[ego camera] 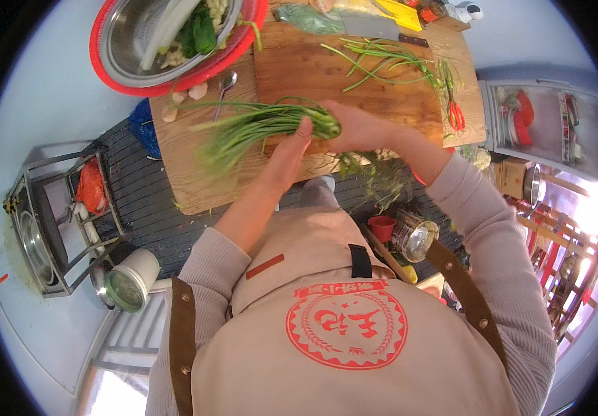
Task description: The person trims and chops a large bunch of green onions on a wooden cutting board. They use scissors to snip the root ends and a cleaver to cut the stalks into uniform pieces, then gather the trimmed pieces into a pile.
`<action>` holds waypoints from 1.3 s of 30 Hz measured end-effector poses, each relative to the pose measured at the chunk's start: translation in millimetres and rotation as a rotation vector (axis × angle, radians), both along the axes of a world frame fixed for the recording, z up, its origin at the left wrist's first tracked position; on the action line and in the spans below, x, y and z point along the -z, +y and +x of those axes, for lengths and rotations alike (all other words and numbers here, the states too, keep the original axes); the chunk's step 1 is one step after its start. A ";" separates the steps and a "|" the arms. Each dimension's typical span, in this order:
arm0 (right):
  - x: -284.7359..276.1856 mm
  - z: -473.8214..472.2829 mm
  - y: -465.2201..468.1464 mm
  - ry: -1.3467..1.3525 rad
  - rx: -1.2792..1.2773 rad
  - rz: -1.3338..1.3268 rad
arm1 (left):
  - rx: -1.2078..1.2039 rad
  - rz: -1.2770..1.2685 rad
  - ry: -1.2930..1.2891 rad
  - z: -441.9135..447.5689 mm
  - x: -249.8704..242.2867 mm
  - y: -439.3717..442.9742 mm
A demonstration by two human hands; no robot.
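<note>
A bunch of long green stalks, like scallions or chives (257, 120), lies sideways between my hands over the wooden board, its leafy ends blurred at the left. My left hand (294, 143) is at the bunch from below, thumb up against the stalks near their pale ends. My right hand (353, 126) is closed around the pale end of the bunch, its fingers partly hidden. More loose green stalks (387, 54) lie on the wooden board (299, 67), reaching to its right edge. Red-handled scissors (455, 113) lie beside them at the right.
A cleaver (371, 26) lies at the board's far edge, near a green plastic bag (306, 18). A metal bowl of vegetables in a red basket (96, 57) stands at far left. A spoon (225, 88) and garlic-like bulbs (197, 91) lie below it. Plant scraps (377, 179) hang at the near edge.
</note>
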State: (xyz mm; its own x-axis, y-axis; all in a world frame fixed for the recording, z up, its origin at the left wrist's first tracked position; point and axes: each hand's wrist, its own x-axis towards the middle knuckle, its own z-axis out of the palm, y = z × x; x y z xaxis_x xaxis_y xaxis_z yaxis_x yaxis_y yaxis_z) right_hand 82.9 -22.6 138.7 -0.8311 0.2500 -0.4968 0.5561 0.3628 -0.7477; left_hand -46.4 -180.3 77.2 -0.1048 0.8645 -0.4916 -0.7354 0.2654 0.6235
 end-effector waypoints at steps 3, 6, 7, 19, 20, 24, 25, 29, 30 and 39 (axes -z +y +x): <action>33.6 29.9 76.8 -0.176 -0.076 0.051 | 0.563 -0.063 0.447 -4.3 16.9 39.3; 81.3 52.5 111.2 -0.223 -0.172 0.228 | 0.587 -0.057 0.960 24.4 27.6 66.7; 92.9 59.5 118.8 -0.142 -0.183 0.200 | 0.496 0.017 1.187 36.2 29.2 71.3; 118.2 124.3 108.8 0.187 0.104 0.735 | 0.532 -0.103 2.015 76.6 79.5 137.5; 119.2 124.1 105.3 0.103 0.095 0.743 | 0.519 -0.058 2.047 79.0 78.8 139.0; 117.0 157.6 110.2 0.301 0.256 0.696 | 0.606 -0.100 2.091 75.4 69.6 145.3; 114.8 169.6 113.6 0.453 0.279 0.746 | 0.612 -0.100 2.068 76.3 69.9 149.4; 118.2 200.9 108.4 0.293 0.381 0.591 | 0.646 -0.081 2.072 81.8 80.1 157.8; 123.8 195.3 103.6 0.278 0.380 0.574 | 0.627 -0.034 2.113 83.7 85.1 162.2; 123.6 209.5 95.0 0.452 0.807 0.491 | 0.615 0.014 2.018 78.6 65.0 166.2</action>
